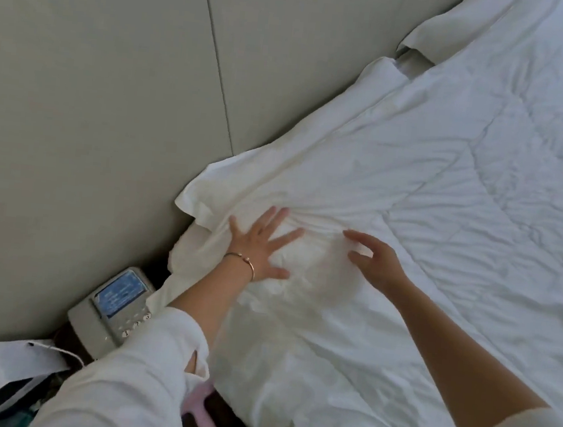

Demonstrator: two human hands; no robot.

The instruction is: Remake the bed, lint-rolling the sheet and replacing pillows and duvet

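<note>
Left hand [259,247] flat and splayed, right hand [373,260] open just above the wrinkled white duvet [446,201]; neither grips. Best: sweep outward from the padded grey headboard [95,92], flattening creases.

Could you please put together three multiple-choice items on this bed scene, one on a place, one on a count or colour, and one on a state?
1. Where does the device with the blue screen sit?
A. Beside the bed, near the wall
B. On top of the duvet
C. On a pillow

2. How many pillows show along the headboard above the duvet's edge?
A. None
B. Two
C. Five

3. How is the left hand placed?
A. Clenched in a fist
B. Spread flat on the duvet
C. Holding a lint roller

Answers:
1. A, it lies in the gap low left of the mattress.
2. B, the near pillow and the far pillow peek out.
3. B, its fingers are splayed on the white fabric, while the right hand hovers open.
</note>
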